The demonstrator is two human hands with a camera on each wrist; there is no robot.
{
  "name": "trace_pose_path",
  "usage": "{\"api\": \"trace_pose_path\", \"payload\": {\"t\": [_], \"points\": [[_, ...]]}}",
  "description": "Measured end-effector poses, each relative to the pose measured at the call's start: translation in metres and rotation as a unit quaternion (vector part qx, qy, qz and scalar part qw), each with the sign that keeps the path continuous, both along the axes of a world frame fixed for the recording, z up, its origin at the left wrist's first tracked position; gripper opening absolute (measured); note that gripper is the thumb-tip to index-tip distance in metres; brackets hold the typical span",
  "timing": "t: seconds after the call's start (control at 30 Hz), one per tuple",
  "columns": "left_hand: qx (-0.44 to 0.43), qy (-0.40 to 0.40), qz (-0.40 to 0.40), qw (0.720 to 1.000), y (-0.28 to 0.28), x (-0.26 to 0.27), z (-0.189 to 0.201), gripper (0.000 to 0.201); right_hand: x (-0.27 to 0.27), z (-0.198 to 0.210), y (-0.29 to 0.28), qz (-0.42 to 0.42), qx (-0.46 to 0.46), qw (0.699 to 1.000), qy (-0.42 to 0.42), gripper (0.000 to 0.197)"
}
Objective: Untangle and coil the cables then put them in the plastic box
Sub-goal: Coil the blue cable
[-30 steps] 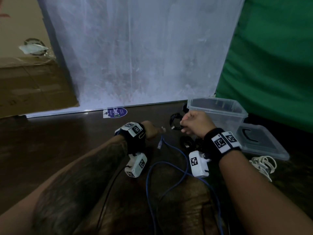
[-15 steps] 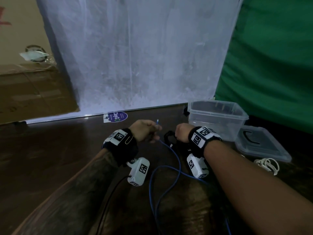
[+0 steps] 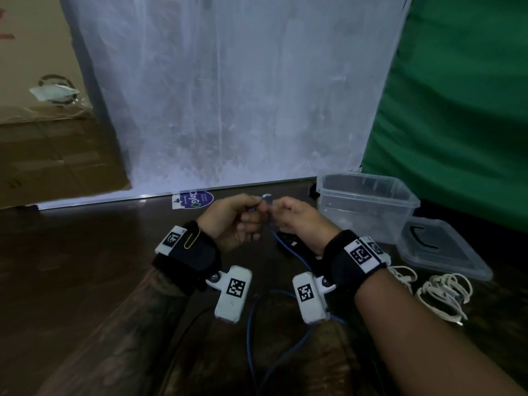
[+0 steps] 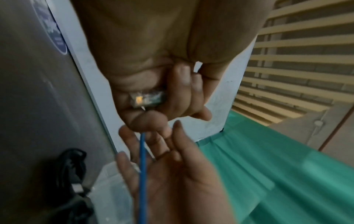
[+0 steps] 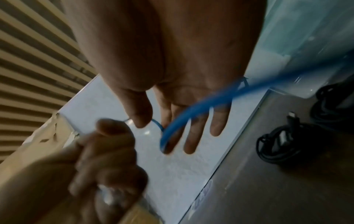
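Observation:
My left hand (image 3: 257, 207) is raised over the dark wood surface and grips the clear plug (image 4: 147, 98) of the blue cable (image 3: 251, 335) in curled fingers. My right hand (image 3: 278, 208) is right beside it, with the blue cable (image 5: 191, 110) lying across its straight fingers. From the hands the cable drops and loops toward me. A coiled black cable (image 3: 288, 241) lies on the surface under my right hand. The clear plastic box (image 3: 363, 215) stands open to the right and looks empty. A bundle of white cable (image 3: 443, 292) lies in front of the box.
The box's lid (image 3: 440, 252) lies flat to the right of the box. A white board (image 3: 228, 95) leans upright behind the hands, with a green cloth (image 3: 457, 110) to its right and cardboard (image 3: 43, 152) to its left. A thin black wire (image 3: 183, 335) runs under my left forearm.
My right hand left the black cable on the surface and came up to the blue cable. My left hand lifted the cable's plug end, and the two hands met.

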State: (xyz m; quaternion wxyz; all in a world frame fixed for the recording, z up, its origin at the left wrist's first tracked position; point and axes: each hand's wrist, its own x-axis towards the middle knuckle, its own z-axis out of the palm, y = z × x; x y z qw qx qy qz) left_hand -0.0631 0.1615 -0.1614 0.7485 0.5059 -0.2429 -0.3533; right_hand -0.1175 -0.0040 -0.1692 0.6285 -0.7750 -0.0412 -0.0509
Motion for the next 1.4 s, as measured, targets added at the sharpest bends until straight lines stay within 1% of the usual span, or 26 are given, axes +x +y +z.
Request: {"api": "trace_pose_path", "payload": {"t": [0.07,0.1,0.13,0.17,0.27,0.33,0.43,0.53,0.6,0.67,0.7,0.73,0.8,0.83,0.87,0.93,1.0,1.07,1.13,1.17,1.23,1.27,1.33,1.4], "points": [[-0.051,0.037,-0.057,0.996,0.004,0.0,0.001,0.022,-0.002,-0.006,0.002,-0.003,0.079,0.997,0.005,0.011],[-0.077,0.053,-0.075,0.993,0.005,0.0,0.001,0.023,-0.004,-0.009,0.004,-0.005,0.092,0.996,0.01,0.011],[-0.1,0.068,-0.079,0.99,0.005,0.001,0.0,0.023,-0.006,-0.013,0.006,-0.005,0.078,0.997,0.014,0.012],[-0.118,0.081,-0.069,0.987,0.004,0.002,-0.002,0.024,-0.009,-0.017,0.009,0.002,0.045,0.999,0.021,0.014],[-0.136,0.082,0.01,0.987,0.0,0.011,-0.014,0.02,-0.016,-0.027,0.017,0.045,-0.085,0.993,0.068,0.02],[-0.14,0.066,0.044,0.987,-0.002,0.016,-0.022,0.02,-0.02,-0.026,0.02,0.068,-0.164,0.98,0.088,0.02],[-0.15,0.061,0.108,0.981,-0.005,0.021,-0.028,0.024,-0.025,-0.017,0.023,0.086,-0.285,0.95,0.099,0.028],[-0.165,0.067,0.168,0.97,-0.008,0.022,-0.028,0.024,-0.029,-0.01,0.027,0.119,-0.362,0.921,0.078,0.028],[-0.169,0.048,0.179,0.968,-0.01,0.021,-0.028,0.023,-0.035,-0.004,0.03,0.144,-0.383,0.91,0.064,0.025],[-0.15,0.004,0.189,0.97,-0.01,0.017,-0.027,0.018,-0.041,0.004,0.031,0.154,-0.392,0.907,0.028,0.026],[-0.123,-0.043,0.188,0.973,-0.011,0.015,-0.026,0.016,-0.043,0.009,0.029,0.138,-0.396,0.908,-0.014,0.026],[-0.071,-0.11,0.19,0.973,-0.01,0.011,-0.025,0.014,-0.043,0.014,0.025,0.108,-0.392,0.911,-0.069,0.024],[0.035,-0.246,0.161,0.955,-0.01,0.003,-0.023,0.018,-0.039,0.023,0.011,0.029,-0.359,0.916,-0.175,0.02],[0.057,-0.266,0.135,0.953,-0.011,-0.001,-0.02,0.02,-0.036,0.026,0.003,-0.006,-0.349,0.914,-0.205,0.02],[0.057,-0.244,0.113,0.961,-0.012,-0.007,-0.015,0.022,-0.034,0.027,-0.004,-0.04,-0.345,0.912,-0.218,0.019],[0.04,-0.175,0.071,0.981,-0.015,-0.019,-0.005,0.024,-0.031,0.027,-0.016,-0.097,-0.329,0.913,-0.223,0.016],[0.044,-0.153,0.023,0.987,-0.018,-0.024,-0.001,0.027,-0.031,0.025,-0.021,-0.124,-0.299,0.918,-0.229,0.014],[0.033,-0.139,-0.018,0.99,-0.016,-0.025,-0.001,0.025,-0.028,0.02,-0.024,-0.132,-0.243,0.933,-0.23,0.01],[-0.021,-0.083,-0.05,0.995,-0.011,-0.024,0.0,0.021,-0.02,0.012,-0.026,-0.138,-0.198,0.946,-0.218,0.011],[-0.069,-0.046,-0.059,0.995,-0.01,-0.024,0.001,0.021,-0.017,0.006,-0.027,-0.143,-0.196,0.949,-0.202,0.014],[-0.155,0.006,-0.029,0.988,-0.01,-0.019,0.001,0.023,-0.016,-0.005,-0.021,-0.125,-0.227,0.956,-0.14,0.02],[-0.175,0.012,-0.003,0.984,-0.011,-0.015,0.001,0.022,-0.021,-0.009,-0.014,-0.097,-0.253,0.957,-0.103,0.022],[-0.181,0.003,0.047,0.982,-0.012,-0.006,-0.001,0.016,-0.036,-0.01,0.005,-0.02,-0.287,0.957,-0.041,0.021],[-0.177,0.025,0.106,0.978,-0.013,0.002,-0.007,0.017,-0.05,-0.01,0.019,0.039,-0.306,0.951,-0.018,0.022]]}}
